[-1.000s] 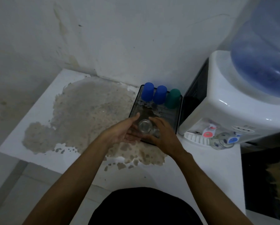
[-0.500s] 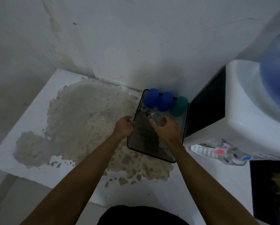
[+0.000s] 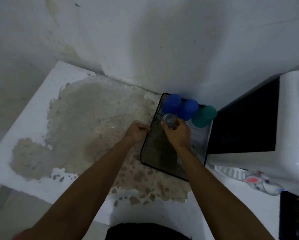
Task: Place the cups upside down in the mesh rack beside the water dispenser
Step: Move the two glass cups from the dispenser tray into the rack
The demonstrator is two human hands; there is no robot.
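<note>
The clear glass cup [image 3: 170,120] stands with its long axis nearly vertical, a round end facing up; I cannot tell which end. It is inside the mesh rack [image 3: 146,149], at 6 o'clock from the two blue cups [image 3: 172,103]. The right hand [image 3: 177,135] is closed around it. The left hand [image 3: 137,133], curled into a loose fist, touches the rack's left rim, at 9 o'clock from the glass.

We find the mesh rack [image 3: 146,153] open from above across its near and middle floor; its far end is blocked by two blue cups [image 3: 172,103] and a green cup [image 3: 204,116]; the water dispenser [image 3: 249,122] walls its right side; table [image 3: 32,122] to the left lies bare.
</note>
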